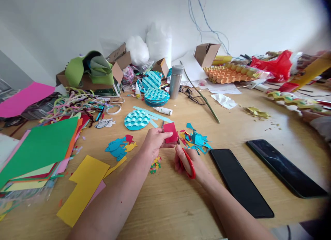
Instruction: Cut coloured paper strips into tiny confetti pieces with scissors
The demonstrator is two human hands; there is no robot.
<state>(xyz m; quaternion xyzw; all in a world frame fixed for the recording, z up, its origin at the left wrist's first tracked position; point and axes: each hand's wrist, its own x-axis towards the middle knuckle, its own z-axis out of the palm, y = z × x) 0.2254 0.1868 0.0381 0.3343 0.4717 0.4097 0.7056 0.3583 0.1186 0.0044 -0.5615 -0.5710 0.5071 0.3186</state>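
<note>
Where the left hand overlaps, red paper hides.

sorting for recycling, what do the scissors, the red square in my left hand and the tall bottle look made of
Scissors: probably plastic handle, smooth and red with a slight sheen; the rest too hidden to judge. Red square: likely paper or thin card, flat, matte, straight-edged. Tall bottle: probably metal, from its silvery sheen.
</note>
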